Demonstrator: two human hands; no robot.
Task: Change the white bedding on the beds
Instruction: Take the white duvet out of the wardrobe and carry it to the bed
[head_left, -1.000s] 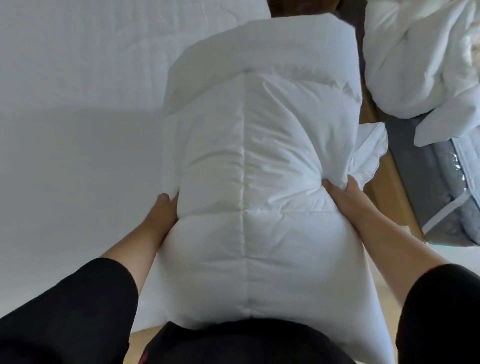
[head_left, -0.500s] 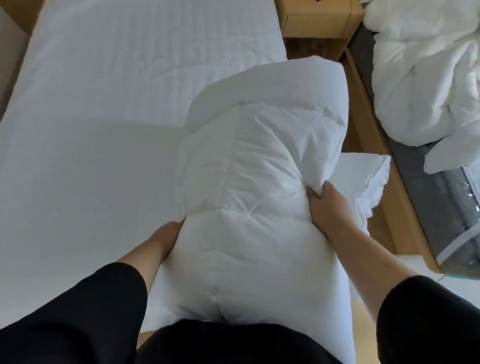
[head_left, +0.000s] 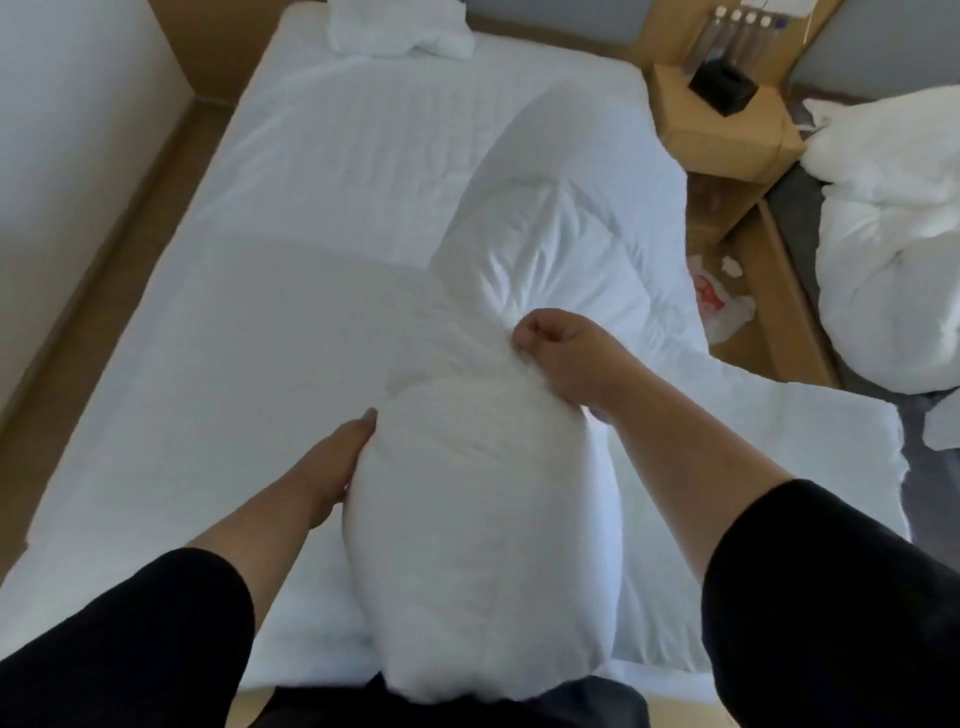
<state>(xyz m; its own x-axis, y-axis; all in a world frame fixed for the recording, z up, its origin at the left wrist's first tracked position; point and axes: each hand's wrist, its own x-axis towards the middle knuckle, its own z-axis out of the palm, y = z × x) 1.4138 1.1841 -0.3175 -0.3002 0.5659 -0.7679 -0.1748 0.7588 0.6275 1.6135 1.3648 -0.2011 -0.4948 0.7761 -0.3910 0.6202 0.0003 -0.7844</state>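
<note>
A folded white quilted duvet (head_left: 483, 519) lies lengthwise on the right half of the bed (head_left: 291, 312), its near end bulging over the foot edge toward me. My right hand (head_left: 566, 358) grips a bunch of the duvet's fabric at its middle, fingers curled. My left hand (head_left: 337, 462) presses flat against the duvet's left side, fingers straight. The bed carries a smooth white sheet. A crumpled white cloth (head_left: 400, 31) sits at the head of the bed.
A wooden nightstand (head_left: 722, 124) with a black box stands between the beds. The second bed on the right holds a heap of white bedding (head_left: 893, 249) over a grey mattress. A plastic bag (head_left: 722, 306) lies on the floor in the gap. A wall runs along the left.
The duvet has gone from held up in front of me down onto the bed, stretching toward the head. My right hand moved from its side to a grip on top.
</note>
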